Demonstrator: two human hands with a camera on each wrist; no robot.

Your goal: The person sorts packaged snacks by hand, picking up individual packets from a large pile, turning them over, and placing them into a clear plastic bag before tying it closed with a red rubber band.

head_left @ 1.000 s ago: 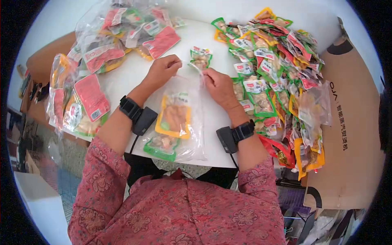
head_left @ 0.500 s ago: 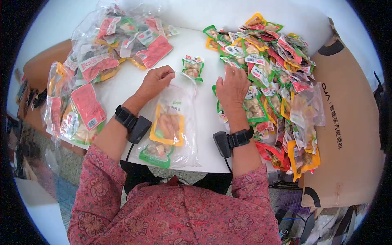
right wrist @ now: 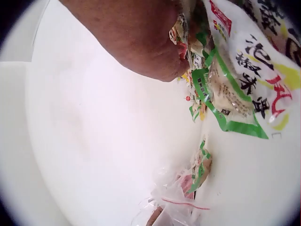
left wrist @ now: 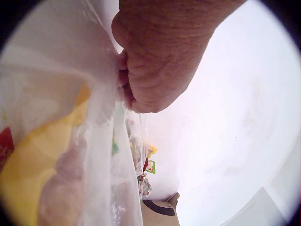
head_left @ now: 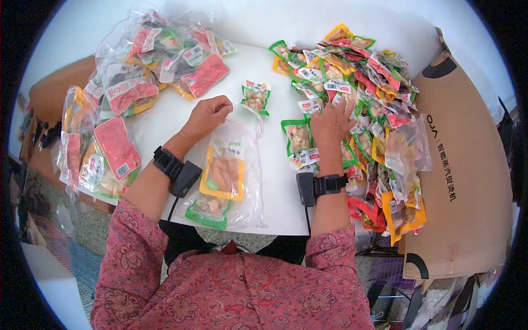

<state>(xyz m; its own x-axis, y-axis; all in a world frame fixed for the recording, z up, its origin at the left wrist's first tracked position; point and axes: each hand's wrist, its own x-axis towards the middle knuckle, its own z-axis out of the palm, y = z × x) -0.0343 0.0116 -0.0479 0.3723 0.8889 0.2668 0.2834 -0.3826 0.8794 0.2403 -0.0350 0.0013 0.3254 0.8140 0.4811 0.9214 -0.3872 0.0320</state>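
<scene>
Our left hand (head_left: pixel 208 116) pinches the far rim of the clear bag (head_left: pixel 253 181), which lies near us between both wrists (a yellow-edged packet (head_left: pixel 223 175) shows inside). Our right hand (head_left: pixel 331 124) rests flat, fingers spread, on the snack pile (head_left: pixel 357 82) at right. Further right, the cardboard box (head_left: pixel 467 181) bears Chinese characters.

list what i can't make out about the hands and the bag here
Left hand fingertips: curled under at the bag mouth in the head view; blurred close-up in the left wrist view.
Right hand fingers: head view shows only their backs on the packets; in the right wrist view packets cover them.
Packet print: too small in the head view.
</scene>
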